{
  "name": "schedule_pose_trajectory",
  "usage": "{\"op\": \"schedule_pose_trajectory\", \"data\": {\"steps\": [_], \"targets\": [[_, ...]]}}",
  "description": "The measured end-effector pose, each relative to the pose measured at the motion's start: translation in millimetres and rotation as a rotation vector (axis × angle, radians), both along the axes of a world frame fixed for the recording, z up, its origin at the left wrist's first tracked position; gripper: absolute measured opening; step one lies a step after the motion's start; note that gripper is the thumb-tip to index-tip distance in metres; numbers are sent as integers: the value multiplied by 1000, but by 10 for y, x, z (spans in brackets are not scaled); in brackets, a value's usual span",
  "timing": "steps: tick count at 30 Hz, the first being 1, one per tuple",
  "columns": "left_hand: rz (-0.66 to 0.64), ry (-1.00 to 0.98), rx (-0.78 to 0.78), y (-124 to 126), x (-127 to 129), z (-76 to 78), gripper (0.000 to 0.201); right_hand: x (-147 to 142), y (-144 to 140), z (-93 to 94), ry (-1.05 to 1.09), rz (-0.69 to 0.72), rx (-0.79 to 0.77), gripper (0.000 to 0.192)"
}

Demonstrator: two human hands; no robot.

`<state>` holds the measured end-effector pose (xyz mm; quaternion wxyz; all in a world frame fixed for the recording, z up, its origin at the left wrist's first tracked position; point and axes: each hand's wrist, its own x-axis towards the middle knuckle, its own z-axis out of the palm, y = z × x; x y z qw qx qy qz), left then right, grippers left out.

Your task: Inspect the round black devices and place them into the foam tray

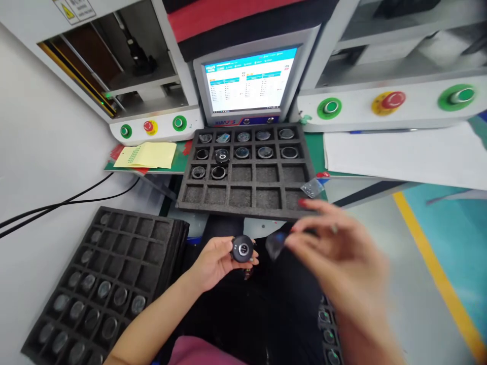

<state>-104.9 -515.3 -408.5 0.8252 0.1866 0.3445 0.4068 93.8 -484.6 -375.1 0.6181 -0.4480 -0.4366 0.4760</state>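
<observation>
My left hand (217, 262) is closed around a round black device (242, 249) with a silver ring at its centre, held low in front of the foam tray. To its right, my right hand (335, 243) is smeared by motion. Its thumb and a finger pinch a small clear plastic bag (275, 245), blurred, with a bluish spot. The bag is apart from the device. Beyond both hands lies a dark foam tray (247, 207) whose back compartments hold several round pieces. Another black device (222, 156) stands in its second row.
A second foam tray (131, 271) with several round pieces is at lower left, on a stack. A screen (251, 83) stands behind the first tray, between machines with buttons. A loose clear bag (312, 188) lies on that tray's right edge. Papers (403, 154) lie at right, yellow notes (146, 155) at left.
</observation>
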Motion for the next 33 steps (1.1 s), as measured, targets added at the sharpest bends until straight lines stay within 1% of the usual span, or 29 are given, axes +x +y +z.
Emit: {"op": "schedule_pose_trajectory", "data": {"steps": [1,2,4,5,7,9,10,13,15,17,19,21,23,25,27,28,30,33], "targets": [[15,-2,1,5,-19,1,47,108,220,-34,10,-141,-26,33],[21,-6,3,9,-33,6,47,223,460,-69,10,-212,-56,34],[16,-21,10,14,-47,28,47,442,933,-129,-7,-235,-136,33],[8,-33,14,17,-48,43,47,532,1136,-150,-23,-221,-175,33],[2,-62,31,25,-39,77,48,647,1440,-184,-56,-170,-239,25],[11,-87,57,38,-25,110,48,680,1613,-232,-97,-145,-280,18],[15,-99,70,45,-17,125,49,675,1661,-265,-120,-154,-292,17],[12,-122,107,61,2,159,53,639,1703,-368,-188,-219,-288,24],[12,-123,139,64,13,175,53,623,1673,-401,-219,-288,-235,33],[18,-107,179,63,24,186,52,617,1610,-383,-243,-361,-151,42],[10,-84,211,63,33,194,52,603,1511,-318,-260,-398,-76,46],[-3,-59,236,68,41,199,52,562,1364,-228,-271,-397,-35,46],[0,-32,269,77,51,201,52,475,1148,-135,-249,-390,7,45],[38,-2,335,78,71,194,53,333,854,-60,-167,-369,70,42],[107,47,445,62,98,173,54,147,513,-22,-33,-274,82,38],[156,92,518,45,113,157,56,48,344,-17,34,-180,29,36],[249,253,692,1,134,119,59,-135,50,-30,179,-11,-144,33],[312,537,956,-66,129,69,62,-314,-210,-69,408,177,-389,34]]}}
